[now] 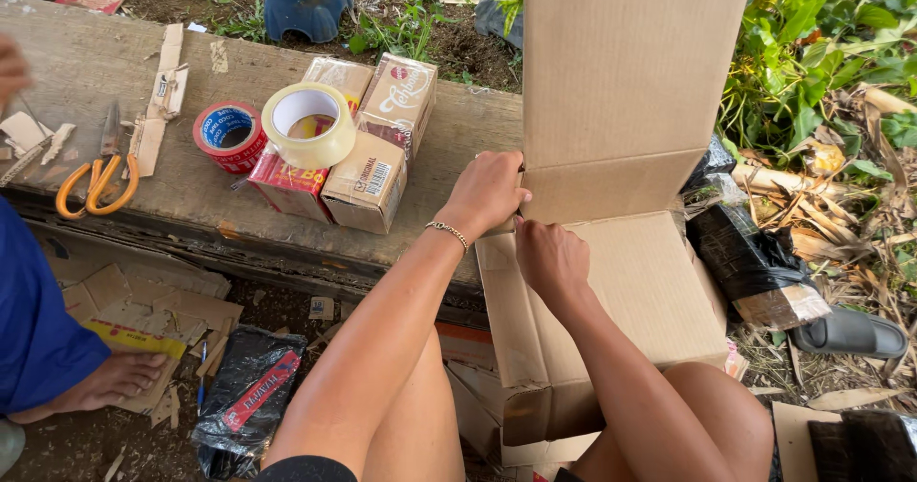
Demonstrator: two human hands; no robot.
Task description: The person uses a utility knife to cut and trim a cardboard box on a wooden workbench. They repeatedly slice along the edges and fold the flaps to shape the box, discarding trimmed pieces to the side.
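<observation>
A brown cardboard box (630,281) rests against my knees, its tall flap standing upright. My left hand (487,191) grips the left edge of the box where the flap folds. My right hand (546,257) pinches the same edge just below, fingers closed on the cardboard. A thin bracelet sits on my left wrist.
On the wooden bench (115,71) lie a clear tape roll (308,124), a red tape roll (229,136), small wrapped cartons (368,171), orange-handled scissors (95,181) and cardboard scraps. Another person in blue (38,329) sits at left. Black plastic bundles (750,257) and a sandal (850,331) lie right.
</observation>
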